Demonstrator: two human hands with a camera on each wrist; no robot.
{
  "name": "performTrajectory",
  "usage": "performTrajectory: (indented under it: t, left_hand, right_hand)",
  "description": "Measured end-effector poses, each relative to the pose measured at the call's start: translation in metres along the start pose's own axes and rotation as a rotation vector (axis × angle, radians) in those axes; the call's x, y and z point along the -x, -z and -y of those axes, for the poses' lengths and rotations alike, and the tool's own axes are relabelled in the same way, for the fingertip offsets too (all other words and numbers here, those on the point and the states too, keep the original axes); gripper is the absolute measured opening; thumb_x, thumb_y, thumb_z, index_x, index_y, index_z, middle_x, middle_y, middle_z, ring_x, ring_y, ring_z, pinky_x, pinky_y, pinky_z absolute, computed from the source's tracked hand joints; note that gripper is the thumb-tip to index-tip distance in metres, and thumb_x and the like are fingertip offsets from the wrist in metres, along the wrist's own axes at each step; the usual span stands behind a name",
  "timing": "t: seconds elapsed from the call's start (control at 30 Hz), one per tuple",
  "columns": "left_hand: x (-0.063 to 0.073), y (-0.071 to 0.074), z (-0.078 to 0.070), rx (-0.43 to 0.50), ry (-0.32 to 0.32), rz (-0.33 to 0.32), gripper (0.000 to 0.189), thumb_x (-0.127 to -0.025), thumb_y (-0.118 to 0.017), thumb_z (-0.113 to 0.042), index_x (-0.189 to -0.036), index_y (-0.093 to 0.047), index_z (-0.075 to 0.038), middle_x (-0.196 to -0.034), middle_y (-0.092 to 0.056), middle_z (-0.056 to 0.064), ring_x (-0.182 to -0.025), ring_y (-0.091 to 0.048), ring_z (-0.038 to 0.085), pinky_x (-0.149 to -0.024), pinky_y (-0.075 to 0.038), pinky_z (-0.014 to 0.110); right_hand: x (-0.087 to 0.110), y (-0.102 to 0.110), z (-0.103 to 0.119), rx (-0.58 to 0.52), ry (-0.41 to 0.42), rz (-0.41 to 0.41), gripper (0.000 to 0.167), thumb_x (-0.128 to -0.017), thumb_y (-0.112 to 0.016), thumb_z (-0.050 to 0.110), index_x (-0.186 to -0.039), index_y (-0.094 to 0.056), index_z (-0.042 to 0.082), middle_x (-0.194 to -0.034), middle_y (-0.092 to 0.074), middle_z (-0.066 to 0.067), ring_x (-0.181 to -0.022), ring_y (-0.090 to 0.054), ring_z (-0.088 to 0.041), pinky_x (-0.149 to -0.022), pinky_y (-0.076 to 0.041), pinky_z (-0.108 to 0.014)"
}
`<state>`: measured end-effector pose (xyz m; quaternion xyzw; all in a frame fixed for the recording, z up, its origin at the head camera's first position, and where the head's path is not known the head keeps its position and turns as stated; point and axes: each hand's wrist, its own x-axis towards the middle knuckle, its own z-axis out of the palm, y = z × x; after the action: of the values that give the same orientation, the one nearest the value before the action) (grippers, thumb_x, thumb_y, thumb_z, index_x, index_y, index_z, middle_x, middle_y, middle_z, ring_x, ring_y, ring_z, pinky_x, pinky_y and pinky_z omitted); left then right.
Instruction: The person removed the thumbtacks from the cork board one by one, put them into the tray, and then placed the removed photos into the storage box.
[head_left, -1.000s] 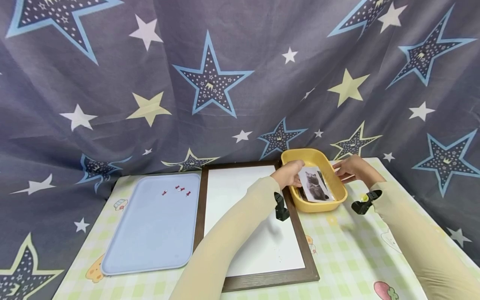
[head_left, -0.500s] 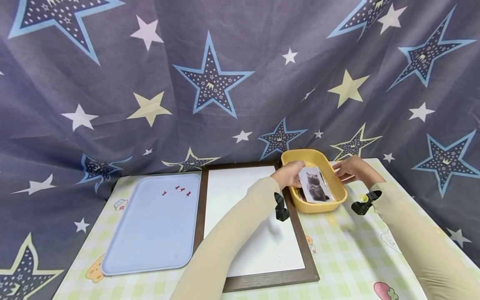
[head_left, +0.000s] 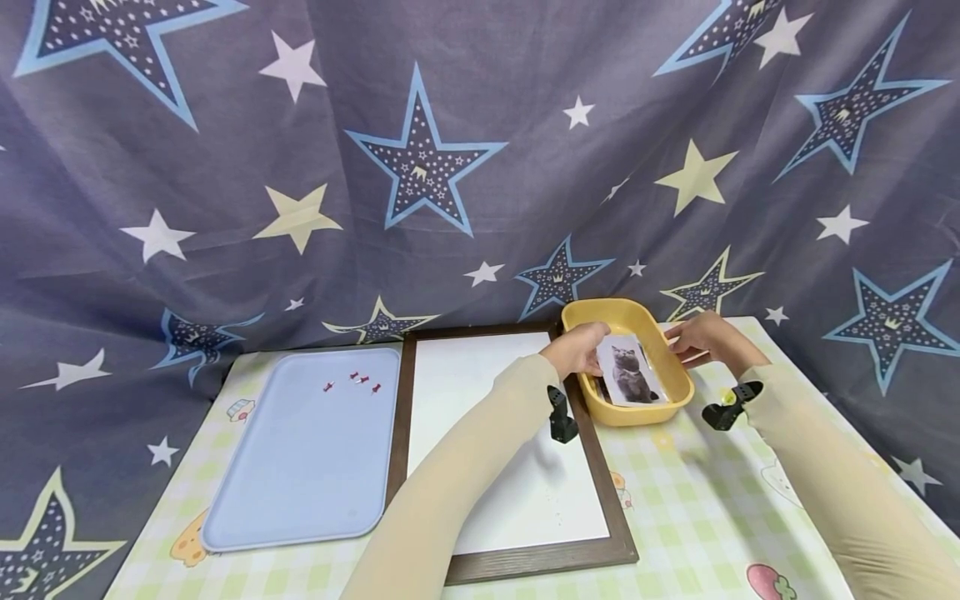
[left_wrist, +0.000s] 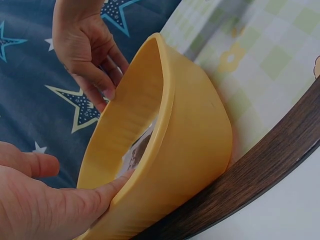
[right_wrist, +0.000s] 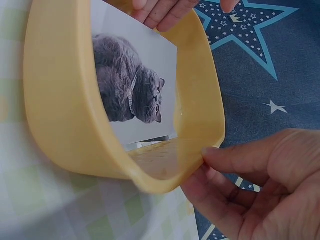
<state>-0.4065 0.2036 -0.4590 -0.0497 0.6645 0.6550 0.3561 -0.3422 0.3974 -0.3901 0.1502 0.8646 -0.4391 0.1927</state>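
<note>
A yellow plastic basin (head_left: 678, 383) stands at the right of the table, partly against the framed whiteboard. Inside it lies a photo of a grey cat (head_left: 628, 371), with the edges of other pictures showing beneath. My left hand (head_left: 577, 348) reaches over the basin's left rim. Its fingers (right_wrist: 167, 12) are extended at the photo's edge, and the thumb stands apart from it. On the opposite side my right hand (head_left: 708, 337) pinches the basin's rim, thumb (right_wrist: 225, 157) on top and fingers underneath. The left fingertips are partly hidden in the left wrist view.
The whiteboard (head_left: 480, 383) has a dark wooden frame and lies flat mid-table. Left of it is a pale blue tray (head_left: 300, 467) with several red push pins (head_left: 363, 380) near its far end. A star-patterned curtain (head_left: 465, 275) hangs behind the table.
</note>
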Motion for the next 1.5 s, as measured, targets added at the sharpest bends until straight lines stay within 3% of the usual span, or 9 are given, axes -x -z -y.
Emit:
performTrajectory:
  t: [0.1,0.13,0.17,0.27,0.37,0.5,0.9,1.5]
  left_hand:
    - [-0.036,0.003,0.009,0.032,0.006,-0.015,0.062,-0.101,-0.055,-0.025,-0.157,-0.036,-0.008,-0.165,-0.023,0.027,-0.151,-0.026,0.049,-0.105,-0.049,0.061]
    - [-0.040,0.004,0.010,0.030,0.005,-0.012,0.062,-0.099,-0.056,-0.025,-0.156,-0.037,-0.008,-0.165,-0.024,0.027,-0.150,-0.027,0.050,-0.103,-0.050,0.061]
    - [-0.035,0.004,0.010,0.028,0.002,-0.006,0.062,-0.100,-0.054,-0.025,-0.157,-0.036,-0.008,-0.165,-0.023,0.027,-0.150,-0.026,0.050,-0.104,-0.050,0.061]
    - [0.008,0.001,-0.001,0.045,-0.012,0.009,0.060,-0.104,-0.051,-0.022,-0.158,-0.033,-0.006,-0.166,-0.019,0.029,-0.152,-0.021,0.049,-0.112,-0.043,0.061]
    - [0.052,-0.003,-0.011,0.032,-0.033,0.021,0.057,-0.108,-0.039,-0.020,-0.161,-0.025,-0.004,-0.167,-0.013,0.028,-0.155,-0.016,0.045,-0.119,-0.037,0.057]
    - [0.073,-0.002,-0.014,0.043,-0.039,0.024,0.056,-0.107,-0.039,-0.019,-0.160,-0.027,-0.003,-0.167,-0.014,0.027,-0.156,-0.015,0.043,-0.121,-0.035,0.055]
    - [0.072,0.001,-0.013,0.027,-0.045,0.064,0.058,-0.108,-0.038,-0.019,-0.161,-0.022,-0.003,-0.169,-0.009,0.025,-0.157,-0.009,0.040,-0.121,-0.035,0.056]
    - [0.071,0.003,-0.010,0.039,-0.054,0.065,0.059,-0.106,-0.041,-0.017,-0.160,-0.025,-0.001,-0.168,-0.010,0.027,-0.156,-0.012,0.043,-0.120,-0.036,0.055]
  right_hand:
    - [0.000,0.001,-0.001,0.001,0.002,-0.001,0.052,-0.096,-0.060,-0.006,-0.144,-0.045,-0.015,-0.076,-0.070,0.005,-0.073,-0.067,-0.011,-0.081,-0.064,-0.038]
    - [0.000,0.001,0.000,0.001,0.002,-0.002,0.052,-0.095,-0.060,-0.005,-0.144,-0.045,-0.015,-0.076,-0.070,0.005,-0.073,-0.067,-0.011,-0.081,-0.064,-0.038]
    - [0.001,0.001,0.000,0.001,0.003,-0.003,0.052,-0.095,-0.061,-0.005,-0.144,-0.045,-0.015,-0.077,-0.070,0.005,-0.073,-0.067,-0.012,-0.081,-0.064,-0.038]
    - [0.001,0.003,-0.001,0.005,0.011,-0.007,0.052,-0.095,-0.061,-0.005,-0.143,-0.046,-0.015,-0.078,-0.071,0.005,-0.074,-0.068,-0.013,-0.081,-0.064,-0.038]
    - [0.001,0.003,0.000,0.002,0.018,-0.010,0.051,-0.095,-0.060,-0.005,-0.143,-0.046,-0.015,-0.078,-0.071,0.006,-0.074,-0.068,-0.013,-0.080,-0.064,-0.038]
    - [0.001,0.001,-0.001,-0.008,0.021,-0.002,0.051,-0.095,-0.060,-0.006,-0.143,-0.045,-0.016,-0.075,-0.070,0.006,-0.073,-0.068,-0.011,-0.080,-0.064,-0.038]
    - [0.002,-0.001,0.001,0.011,0.030,-0.008,0.051,-0.094,-0.060,-0.005,-0.142,-0.046,-0.016,-0.075,-0.070,0.006,-0.072,-0.067,-0.011,-0.078,-0.064,-0.037]
    - [0.000,-0.001,0.002,0.014,0.013,-0.008,0.051,-0.095,-0.061,-0.005,-0.143,-0.046,-0.015,-0.077,-0.070,0.005,-0.074,-0.068,-0.012,-0.081,-0.064,-0.040]
